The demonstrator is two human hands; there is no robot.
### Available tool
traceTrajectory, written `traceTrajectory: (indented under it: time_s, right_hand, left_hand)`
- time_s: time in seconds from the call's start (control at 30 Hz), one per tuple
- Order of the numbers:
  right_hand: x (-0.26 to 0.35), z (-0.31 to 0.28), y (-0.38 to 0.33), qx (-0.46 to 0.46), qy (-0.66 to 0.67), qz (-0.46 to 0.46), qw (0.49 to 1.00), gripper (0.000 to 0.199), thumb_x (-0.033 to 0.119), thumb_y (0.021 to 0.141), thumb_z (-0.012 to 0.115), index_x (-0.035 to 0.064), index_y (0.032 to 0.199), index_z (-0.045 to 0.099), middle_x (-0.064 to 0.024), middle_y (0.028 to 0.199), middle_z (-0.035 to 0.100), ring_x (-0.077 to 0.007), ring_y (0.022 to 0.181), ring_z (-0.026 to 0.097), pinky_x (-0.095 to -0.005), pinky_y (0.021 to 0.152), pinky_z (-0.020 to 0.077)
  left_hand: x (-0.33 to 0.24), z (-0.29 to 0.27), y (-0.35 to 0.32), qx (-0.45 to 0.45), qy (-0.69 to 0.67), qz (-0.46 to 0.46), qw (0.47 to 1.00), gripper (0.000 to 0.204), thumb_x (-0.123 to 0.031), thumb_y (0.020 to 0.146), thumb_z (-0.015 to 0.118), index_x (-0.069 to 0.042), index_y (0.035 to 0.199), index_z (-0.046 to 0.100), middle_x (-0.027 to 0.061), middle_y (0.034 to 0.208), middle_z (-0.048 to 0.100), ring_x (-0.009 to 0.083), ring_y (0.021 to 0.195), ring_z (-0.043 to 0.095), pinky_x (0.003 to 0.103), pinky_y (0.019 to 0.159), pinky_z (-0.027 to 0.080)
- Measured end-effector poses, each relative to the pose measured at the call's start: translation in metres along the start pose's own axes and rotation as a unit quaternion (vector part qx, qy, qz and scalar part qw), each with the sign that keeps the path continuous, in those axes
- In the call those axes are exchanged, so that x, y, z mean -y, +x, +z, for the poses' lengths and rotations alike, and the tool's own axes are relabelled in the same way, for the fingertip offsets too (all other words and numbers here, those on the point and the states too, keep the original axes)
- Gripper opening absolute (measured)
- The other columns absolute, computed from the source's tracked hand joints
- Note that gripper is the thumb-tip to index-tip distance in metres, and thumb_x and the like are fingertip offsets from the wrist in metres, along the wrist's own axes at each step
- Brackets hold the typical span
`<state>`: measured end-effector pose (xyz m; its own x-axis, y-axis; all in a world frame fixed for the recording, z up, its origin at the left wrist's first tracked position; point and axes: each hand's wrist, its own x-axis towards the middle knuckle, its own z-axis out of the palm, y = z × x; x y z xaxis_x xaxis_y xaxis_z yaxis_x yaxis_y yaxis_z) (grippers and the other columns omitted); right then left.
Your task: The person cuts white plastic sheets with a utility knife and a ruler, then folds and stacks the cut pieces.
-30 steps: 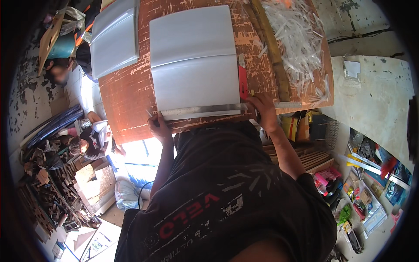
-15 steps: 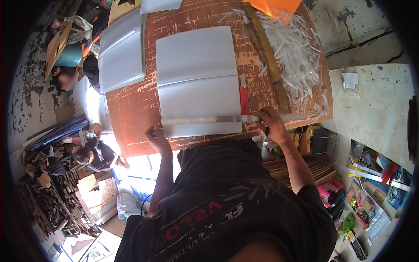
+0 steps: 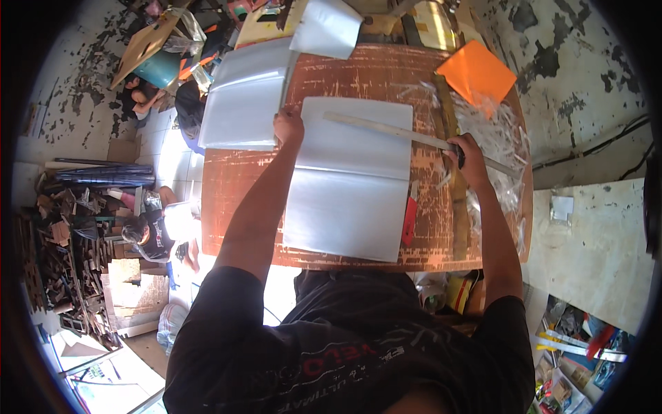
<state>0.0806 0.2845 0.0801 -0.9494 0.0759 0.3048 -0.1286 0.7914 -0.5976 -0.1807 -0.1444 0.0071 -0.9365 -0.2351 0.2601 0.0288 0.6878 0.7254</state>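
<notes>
A stack of clear plastic sheets (image 3: pixel 352 207), creased across its middle, lies on the brown worn tabletop (image 3: pixel 241 207) before me. My right hand (image 3: pixel 470 162) is closed around a long flat ruler (image 3: pixel 386 128), which slants over the far part of the stack. A small black object (image 3: pixel 458 156) also shows at its fingers, its kind unclear. My left hand (image 3: pixel 289 126) has its fingers curled at the gap between this stack and a second sheet stack (image 3: pixel 241 110) on the left; what they pinch, if anything, is hidden. A red flat piece (image 3: pixel 409 221) lies at the near stack's right edge.
Plastic strips (image 3: pixel 493 138) pile up along the right side, with an orange sheet (image 3: pixel 477 72) on top. A long wooden bar (image 3: pixel 460 214) runs beside them. Another clear sheet (image 3: pixel 327 27) lies at the far end. People sit on the floor at left, near scrap wood (image 3: pixel 76 241).
Both hands have moved away from the table's near edge, farther over the tabletop. The ruler went along in the right hand and now slants; the left hand has come to the left stack's edge.
</notes>
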Motion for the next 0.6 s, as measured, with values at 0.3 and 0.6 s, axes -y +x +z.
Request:
traceTrajectory:
  time_s: [0.3, 0.6]
  right_hand:
    - [-0.015, 0.026, 0.071, 0.035, 0.002, -0.047, 0.998, 0.028, 0.006, 0.080, 0.079, 0.0041, 0.105, 0.065, -0.0144, 0.098, 0.061, -0.0352, 0.090, 0.063, -0.0428, 0.078, 0.0506]
    - [-0.036, 0.045, 0.081, 0.045, 0.018, -0.049, 0.998, 0.029, 0.009, 0.080, 0.081, 0.0044, 0.104, 0.065, -0.0139, 0.096, 0.060, -0.0346, 0.091, 0.061, -0.0429, 0.079, 0.0496]
  left_hand:
    - [-0.020, 0.036, -0.019, -0.016, 0.022, -0.101, 0.995, 0.034, -0.041, 0.084, 0.075, -0.011, 0.099, 0.069, 0.0082, 0.106, 0.068, 0.0322, 0.112, 0.060, 0.050, 0.099, 0.042]
    - [-0.024, 0.042, -0.023, -0.029, 0.039, -0.086, 0.995, 0.034, -0.041, 0.083, 0.076, -0.012, 0.097, 0.069, 0.0064, 0.106, 0.067, 0.0312, 0.113, 0.058, 0.049, 0.102, 0.039]
